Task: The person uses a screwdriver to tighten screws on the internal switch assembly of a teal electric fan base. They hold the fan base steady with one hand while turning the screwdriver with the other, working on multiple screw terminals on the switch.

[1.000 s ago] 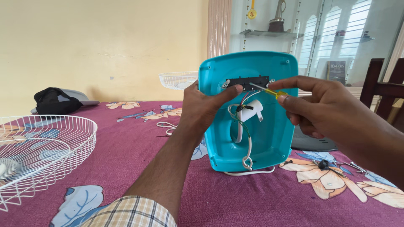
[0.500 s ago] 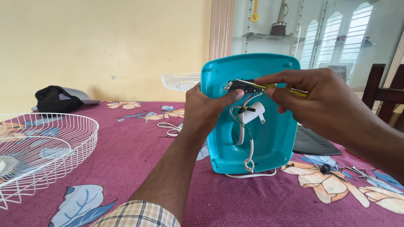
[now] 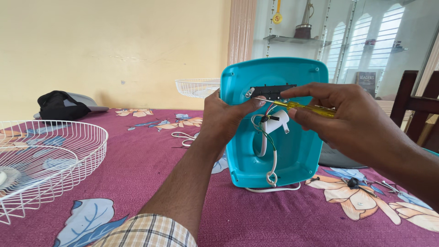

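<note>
One teal fan base (image 3: 292,151) stands upright on the cloth; left hand (image 3: 226,119) grips its left edge; right hand (image 3: 352,123) pinches one yellow screwdriver (image 3: 304,106), seemingly nearer its black strip (image 3: 273,91) than before; two white grilles (image 3: 41,155) left of it.

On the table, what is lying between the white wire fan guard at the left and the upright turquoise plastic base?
In the head view, only a loose white cord lies on the maroon floral tablecloth between the guard and the base; the left forearm crosses above.

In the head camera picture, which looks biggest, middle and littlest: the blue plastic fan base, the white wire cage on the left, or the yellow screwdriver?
1. White wire cage, though the picture's edge cuts it off and it sits nearer the camera, so first place is unsure.
2. Blue plastic fan base, looking close in size to the cage.
3. Yellow screwdriver, clearly the littlest.
</note>
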